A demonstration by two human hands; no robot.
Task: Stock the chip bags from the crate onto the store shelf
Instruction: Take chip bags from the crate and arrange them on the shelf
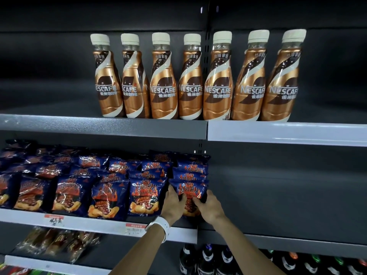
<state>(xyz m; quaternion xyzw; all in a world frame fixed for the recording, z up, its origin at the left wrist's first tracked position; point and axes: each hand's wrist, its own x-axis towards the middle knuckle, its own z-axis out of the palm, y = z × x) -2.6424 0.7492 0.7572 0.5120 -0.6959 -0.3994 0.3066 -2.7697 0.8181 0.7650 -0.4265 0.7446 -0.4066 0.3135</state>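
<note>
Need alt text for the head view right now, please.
Both hands, left hand and right hand, grip a dark blue and orange foil chip bag at the right end of the grey metal shelf, below copper-coloured plastic coffee bottles.

Seven coffee bottles [190, 76]; chip bags [107, 195] uncountable.

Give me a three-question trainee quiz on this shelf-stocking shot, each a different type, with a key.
1. True or false: both hands hold the same chip bag.
2. Multiple choice: what stands on the shelf above the chips? A) cans B) coffee bottles C) boxes
3. Fill in: the white watch is on the ___ wrist.

Key: 1 true, the left hand and right hand grip its two sides at the right end of the chip row. 2 B. 3 left.
</note>
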